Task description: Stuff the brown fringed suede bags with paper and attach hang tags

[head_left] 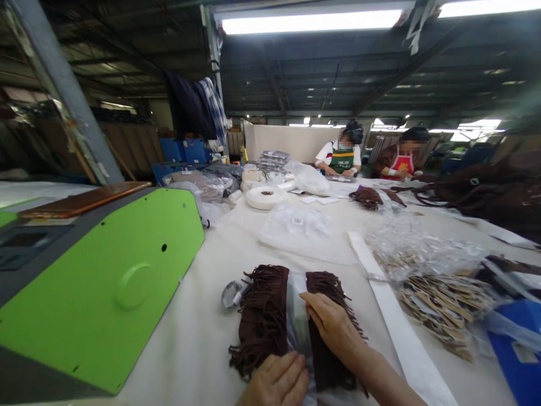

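Dark brown fringed fabric (264, 316) lies on the table in two panels, with a pale translucent plastic strip (297, 282) running lengthwise between them. My right hand (336, 327) rests over the right panel, its fingers pressed together on the right edge of the plastic strip; the thumb is hidden. Closer to me, my left hand (281, 380) lies across the strip's lower end and the left panel's corner, fingers side by side and slightly bent. A roll of clear tape (231, 294) sits just left of the fringe.
A green-sided machine (139, 282) stands at left. To the right are a long white strip (391, 316), a heap of tan straps (443, 304) and a blue bin (518, 344). Beyond lie a plastic bag (296, 225) and white roll (265, 197). Two people work at the far side.
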